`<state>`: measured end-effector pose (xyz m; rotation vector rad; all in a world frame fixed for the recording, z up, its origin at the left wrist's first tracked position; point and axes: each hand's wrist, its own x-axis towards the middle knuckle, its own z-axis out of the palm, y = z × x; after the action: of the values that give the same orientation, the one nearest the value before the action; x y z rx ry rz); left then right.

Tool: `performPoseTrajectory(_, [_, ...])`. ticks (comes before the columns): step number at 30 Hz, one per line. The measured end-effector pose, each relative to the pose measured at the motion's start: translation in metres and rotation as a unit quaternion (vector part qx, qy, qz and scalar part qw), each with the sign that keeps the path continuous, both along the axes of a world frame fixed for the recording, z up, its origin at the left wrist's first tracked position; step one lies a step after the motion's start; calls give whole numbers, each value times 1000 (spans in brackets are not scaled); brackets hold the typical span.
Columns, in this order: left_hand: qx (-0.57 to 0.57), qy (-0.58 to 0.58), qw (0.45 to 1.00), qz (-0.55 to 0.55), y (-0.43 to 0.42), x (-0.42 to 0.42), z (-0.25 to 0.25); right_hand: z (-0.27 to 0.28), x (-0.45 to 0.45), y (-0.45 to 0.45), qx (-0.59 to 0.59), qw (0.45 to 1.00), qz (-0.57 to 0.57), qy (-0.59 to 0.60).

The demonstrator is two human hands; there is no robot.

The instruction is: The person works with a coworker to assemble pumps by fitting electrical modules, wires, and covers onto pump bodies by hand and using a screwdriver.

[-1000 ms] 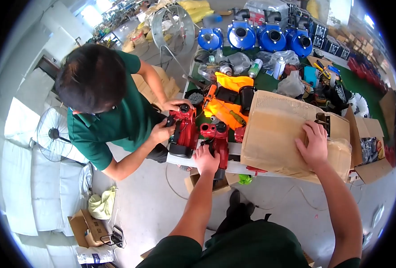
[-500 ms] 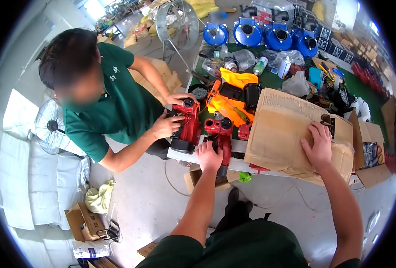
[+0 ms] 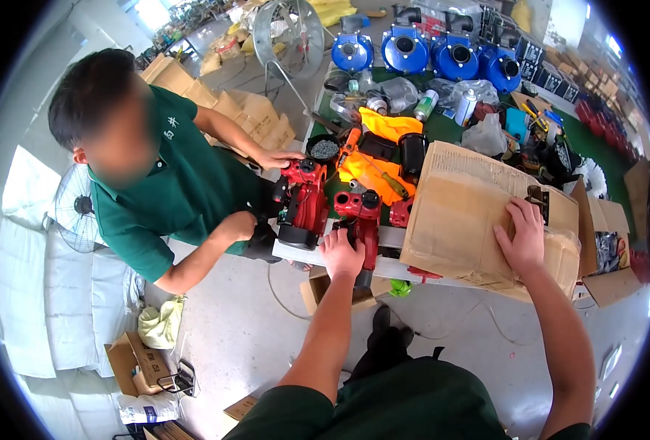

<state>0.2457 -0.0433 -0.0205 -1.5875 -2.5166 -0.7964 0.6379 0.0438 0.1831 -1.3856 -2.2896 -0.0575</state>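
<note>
My left hand (image 3: 342, 254) is on the near part of a red and black pump (image 3: 367, 229) at the bench edge, its fingers bent over the casing. My right hand (image 3: 523, 238) lies with fingers spread on a flat cardboard sheet (image 3: 461, 213). A dark metal part (image 3: 538, 199) sits at the sheet's far edge, just beyond my right fingertips. A second red and black pump (image 3: 304, 205) stands left of the first, with the co-worker's hand (image 3: 279, 158) on its top. Another red part (image 3: 401, 213) shows partly from under the cardboard.
A co-worker (image 3: 171, 176) stands at my left. Behind the pumps lie orange cloths (image 3: 391, 128), a screwdriver (image 3: 396, 186), a black bowl of small metal pieces (image 3: 323, 148) and spray cans (image 3: 426, 105). Blue pumps (image 3: 406, 50) line the back; an open carton (image 3: 607, 249) stands right.
The co-worker has leaned back to the left, and their nearer hand has left the second pump and drawn toward their body. My own hands stay in place.
</note>
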Motion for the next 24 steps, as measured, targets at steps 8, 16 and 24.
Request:
performPoseTrajectory(8, [-27, -18, 999, 6, -1, 1, 2, 1, -1, -1, -1, 1000, 1, -3])
performPoseTrajectory(16, [10, 4, 1000, 2, -1, 1, -2, 2, 0, -1, -2, 1000, 2, -1])
performPoseTrajectory(24, [-34, -23, 999, 6, -1, 1, 4, 1, 1, -1, -8, 1000, 0, 0])
